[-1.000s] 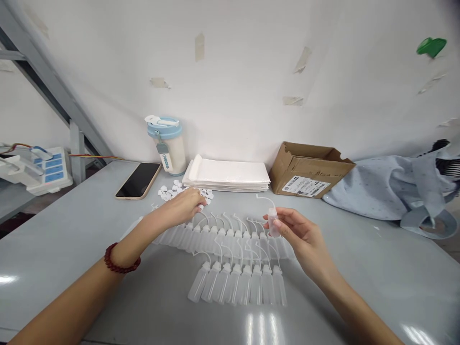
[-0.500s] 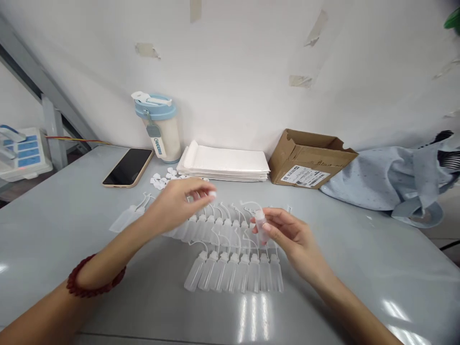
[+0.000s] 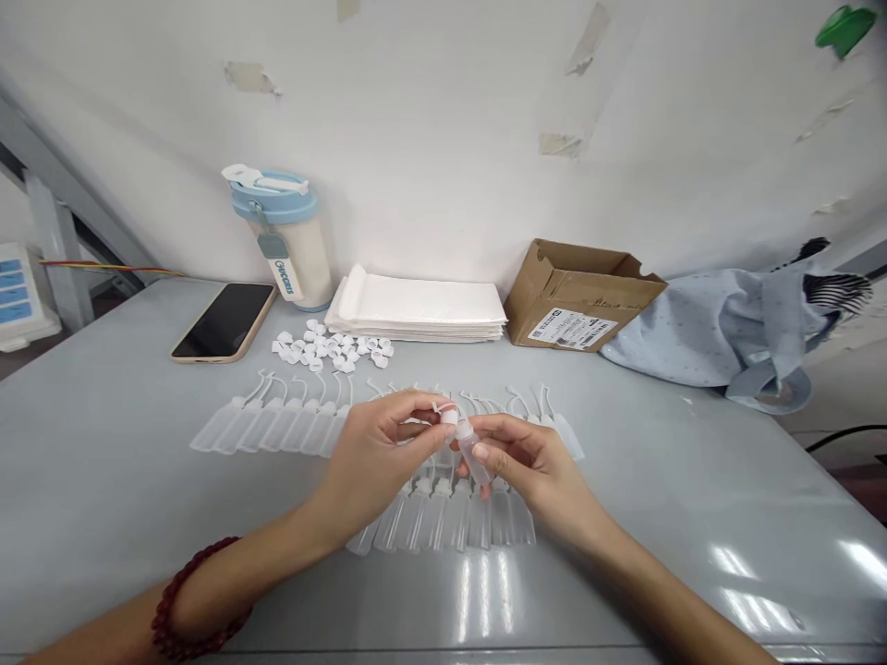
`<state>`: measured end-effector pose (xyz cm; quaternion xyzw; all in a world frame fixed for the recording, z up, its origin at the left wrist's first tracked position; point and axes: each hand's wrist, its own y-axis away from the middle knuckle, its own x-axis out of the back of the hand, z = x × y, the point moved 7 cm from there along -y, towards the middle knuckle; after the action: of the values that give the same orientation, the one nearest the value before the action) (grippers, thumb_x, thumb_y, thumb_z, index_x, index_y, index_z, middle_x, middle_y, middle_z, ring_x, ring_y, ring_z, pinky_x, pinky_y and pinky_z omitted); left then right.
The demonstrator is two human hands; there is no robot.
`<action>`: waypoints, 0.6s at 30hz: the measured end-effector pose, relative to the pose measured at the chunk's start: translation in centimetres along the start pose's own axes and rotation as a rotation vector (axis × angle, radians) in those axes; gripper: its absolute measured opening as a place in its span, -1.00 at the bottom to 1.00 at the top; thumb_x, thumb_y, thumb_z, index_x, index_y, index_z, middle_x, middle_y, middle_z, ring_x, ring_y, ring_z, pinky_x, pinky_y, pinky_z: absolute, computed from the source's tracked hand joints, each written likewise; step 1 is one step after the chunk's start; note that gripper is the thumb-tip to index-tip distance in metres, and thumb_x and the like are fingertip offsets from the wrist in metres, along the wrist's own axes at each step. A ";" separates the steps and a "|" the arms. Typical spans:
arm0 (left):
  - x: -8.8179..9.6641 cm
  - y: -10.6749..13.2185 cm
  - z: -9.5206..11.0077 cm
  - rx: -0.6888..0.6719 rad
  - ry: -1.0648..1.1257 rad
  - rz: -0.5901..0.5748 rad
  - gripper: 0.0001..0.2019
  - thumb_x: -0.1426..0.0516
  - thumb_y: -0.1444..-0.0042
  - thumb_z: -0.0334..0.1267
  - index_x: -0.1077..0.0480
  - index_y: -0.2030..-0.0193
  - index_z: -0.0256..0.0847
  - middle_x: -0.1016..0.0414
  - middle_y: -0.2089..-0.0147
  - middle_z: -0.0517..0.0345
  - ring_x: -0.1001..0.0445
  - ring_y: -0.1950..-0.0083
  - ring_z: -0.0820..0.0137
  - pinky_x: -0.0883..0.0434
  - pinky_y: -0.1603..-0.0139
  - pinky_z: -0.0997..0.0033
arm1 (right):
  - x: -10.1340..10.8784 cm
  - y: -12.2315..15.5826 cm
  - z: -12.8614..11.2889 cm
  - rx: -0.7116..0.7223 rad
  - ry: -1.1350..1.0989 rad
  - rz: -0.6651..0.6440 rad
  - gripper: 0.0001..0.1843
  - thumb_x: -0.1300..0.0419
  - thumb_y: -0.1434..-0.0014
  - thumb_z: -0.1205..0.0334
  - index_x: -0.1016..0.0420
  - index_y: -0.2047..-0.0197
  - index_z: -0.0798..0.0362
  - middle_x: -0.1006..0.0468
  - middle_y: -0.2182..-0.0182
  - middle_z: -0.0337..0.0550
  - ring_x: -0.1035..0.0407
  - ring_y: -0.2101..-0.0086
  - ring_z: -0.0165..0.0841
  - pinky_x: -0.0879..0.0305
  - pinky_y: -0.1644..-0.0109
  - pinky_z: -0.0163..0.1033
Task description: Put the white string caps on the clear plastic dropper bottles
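Observation:
My right hand [image 3: 530, 462] is closed around a small translucent bottle [image 3: 477, 462], tilted with its neck up and to the left. Between the thumb and fingertips of my left hand [image 3: 388, 448] is a small white cap [image 3: 449, 416], close against the bottle's neck; whether it sits on the neck I cannot tell. Below and behind my hands, more translucent bottles [image 3: 242, 425] with thin white straps lie side by side in two rows, partly hidden by my fingers. A pile of loose white caps [image 3: 329, 348] lies beyond the back row.
A stack of white padded envelopes [image 3: 422, 309] lies by the wall, with an open cardboard box [image 3: 582, 296] to its right. A blue-lidded tumbler [image 3: 295, 240] and a phone [image 3: 223, 321] stand and lie at left. Light blue cloth [image 3: 699, 323] bunches at the right.
My left hand has brought the white cap rightward and down to the bottle's neck. The bottle in my right hand has shifted left and tilted. The view has turned slightly right.

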<state>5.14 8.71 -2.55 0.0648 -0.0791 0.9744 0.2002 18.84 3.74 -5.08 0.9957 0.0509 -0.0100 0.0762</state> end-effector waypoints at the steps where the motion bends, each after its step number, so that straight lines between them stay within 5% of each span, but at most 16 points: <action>1: 0.0 0.1 0.0 0.001 0.004 0.007 -0.93 -0.19 -0.04 -0.38 -0.51 0.32 -0.22 -0.57 0.32 0.23 -0.54 0.30 0.47 -0.54 0.24 0.55 | 0.0 0.0 0.0 0.000 0.003 -0.003 -0.79 -0.23 -0.15 0.15 -0.51 0.16 0.04 -0.55 0.47 -0.24 -0.38 0.53 -0.48 -0.34 0.42 -0.33; 9: 0.3 0.1 -0.8 0.026 -0.050 0.054 -0.89 -0.22 -0.03 -0.35 -0.53 0.27 -0.19 -0.58 0.27 0.22 -0.55 0.24 0.47 -0.54 0.20 0.58 | -0.2 0.0 0.0 0.038 -0.013 -0.059 -0.80 -0.22 -0.16 0.19 -0.51 0.15 0.04 -0.53 0.47 -0.24 -0.40 0.49 -0.47 -0.34 0.45 -0.37; 18: -0.4 0.4 -0.8 0.014 -0.027 -0.037 -0.83 -0.18 -0.10 -0.27 -0.54 0.17 -0.15 -0.58 0.15 0.18 -0.55 0.12 0.40 -0.53 0.14 0.52 | 0.1 -0.1 -0.1 0.028 0.036 -0.020 -0.80 -0.20 -0.16 0.22 -0.49 0.14 0.08 -0.48 0.52 -0.27 -0.34 0.52 -0.50 -0.34 0.44 -0.37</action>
<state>5.29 8.32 -3.44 0.0807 -0.0738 0.9701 0.2167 18.98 3.84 -5.00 0.9962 0.0621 0.0065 0.0614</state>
